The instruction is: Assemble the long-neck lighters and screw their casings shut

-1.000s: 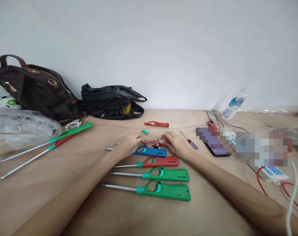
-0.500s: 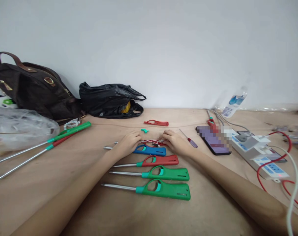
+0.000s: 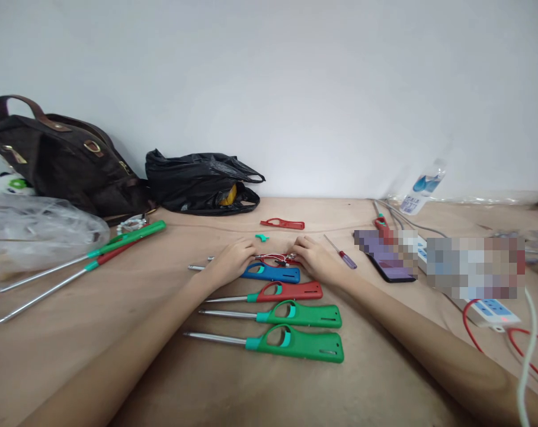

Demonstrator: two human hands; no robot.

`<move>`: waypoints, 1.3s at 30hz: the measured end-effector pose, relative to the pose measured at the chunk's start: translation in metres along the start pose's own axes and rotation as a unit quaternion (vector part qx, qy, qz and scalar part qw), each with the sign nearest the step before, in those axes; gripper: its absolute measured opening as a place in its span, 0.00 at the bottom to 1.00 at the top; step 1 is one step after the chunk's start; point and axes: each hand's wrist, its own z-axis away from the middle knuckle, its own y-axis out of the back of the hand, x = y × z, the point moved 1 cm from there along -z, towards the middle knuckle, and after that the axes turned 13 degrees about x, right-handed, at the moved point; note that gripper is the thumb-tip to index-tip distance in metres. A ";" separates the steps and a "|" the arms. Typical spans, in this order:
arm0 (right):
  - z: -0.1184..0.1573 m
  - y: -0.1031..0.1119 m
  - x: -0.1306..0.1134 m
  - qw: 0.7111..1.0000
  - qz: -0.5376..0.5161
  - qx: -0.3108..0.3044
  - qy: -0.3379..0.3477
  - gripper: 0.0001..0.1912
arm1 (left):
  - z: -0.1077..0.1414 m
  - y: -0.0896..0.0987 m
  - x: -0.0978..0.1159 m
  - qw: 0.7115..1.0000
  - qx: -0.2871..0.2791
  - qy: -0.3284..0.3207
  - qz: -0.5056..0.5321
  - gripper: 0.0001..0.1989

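An opened red gas lighter (image 3: 273, 258), its white wires and inner parts bare, lies between my hands. My left hand (image 3: 233, 260) has its fingers closed at the tube end, and the metal tip pokes out to its left. At the handle end, my right hand (image 3: 314, 256) has curled fingers on the lighter. Beyond them are a loose red half-shell (image 3: 282, 223) and a small teal trigger (image 3: 262, 238). Nearer me, whole lighters lie in a row: a blue lighter (image 3: 275, 273), a red lighter (image 3: 295, 290), and two green lighters, the closer green lighter (image 3: 313, 345) lowest.
A purple-handled screwdriver (image 3: 346, 259) and a phone (image 3: 396, 270) lie right of my hands. A power strip (image 3: 495, 311) with cables and a tilted water bottle (image 3: 422, 188) are farther right. Left stand a dark bag (image 3: 69, 160), a black plastic bag (image 3: 193, 181) and more lighters (image 3: 131, 238).
Both hands keep almost the same place on the opened red lighter. The whole view has shifted very slightly; nothing else has visibly moved.
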 end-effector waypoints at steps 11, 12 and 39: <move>-0.007 0.011 0.000 0.986 -0.117 0.003 -0.121 0.07 | 0.005 -0.006 -0.007 1.000 0.019 0.009 0.019 0.06; -0.008 0.012 -0.002 0.987 -0.115 0.008 -0.116 0.06 | 0.005 -0.006 -0.008 1.000 0.019 0.010 0.018 0.06; -0.018 0.001 -0.005 0.985 -0.111 0.011 -0.134 0.07 | -0.001 0.005 0.003 0.999 0.012 0.009 0.033 0.09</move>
